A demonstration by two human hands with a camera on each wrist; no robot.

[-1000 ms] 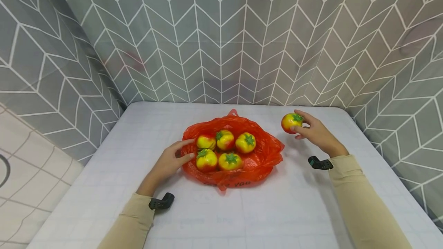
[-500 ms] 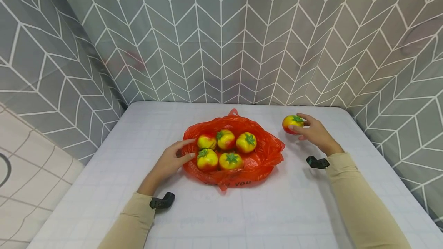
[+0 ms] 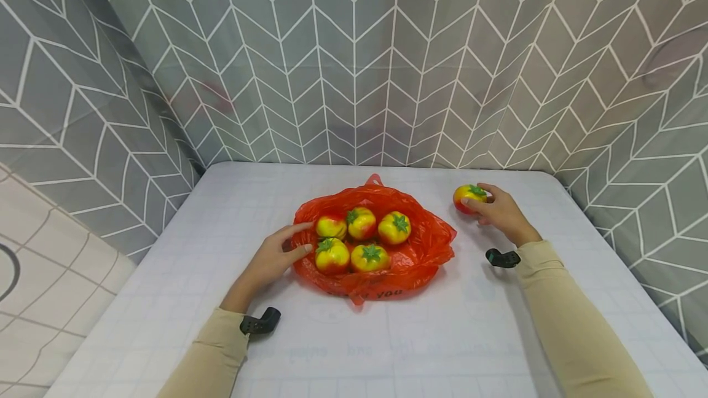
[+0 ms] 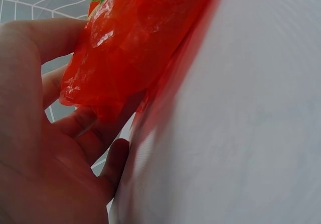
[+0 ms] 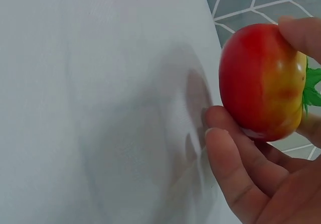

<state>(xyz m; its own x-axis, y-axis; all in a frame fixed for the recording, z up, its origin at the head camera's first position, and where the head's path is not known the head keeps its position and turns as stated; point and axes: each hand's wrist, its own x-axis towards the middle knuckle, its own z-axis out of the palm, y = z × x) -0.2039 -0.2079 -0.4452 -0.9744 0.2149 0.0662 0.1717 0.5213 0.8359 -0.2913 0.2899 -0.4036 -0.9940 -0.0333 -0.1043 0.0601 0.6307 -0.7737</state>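
Observation:
A red and yellow tomato (image 3: 468, 200) with a green leafy top is held by my right hand (image 3: 500, 210) near the back right of the table. The right wrist view shows thumb and fingers around that tomato (image 5: 261, 83), its leafy top facing the palm side, lower fingertips by the table surface. My left hand (image 3: 272, 255) rests against the left side of a red plastic bag (image 3: 420, 263), thumb and forefinger spread apart at its rim. In the left wrist view, the bag (image 4: 135, 43) covers some of the fingertips. Inside the opened bag sit several similar tomatoes (image 3: 394, 228).
A white table (image 3: 332, 349) with faint printed lettering carries the bag at its middle. Grey curtains (image 3: 354, 66) with a white zigzag pattern stand behind and at the sides. Black wrist devices (image 3: 260, 321) sit on both sleeves.
My right hand has lowered the tomato slightly toward the table, its wrist shifting a little left. My left hand and the bag keep their positions.

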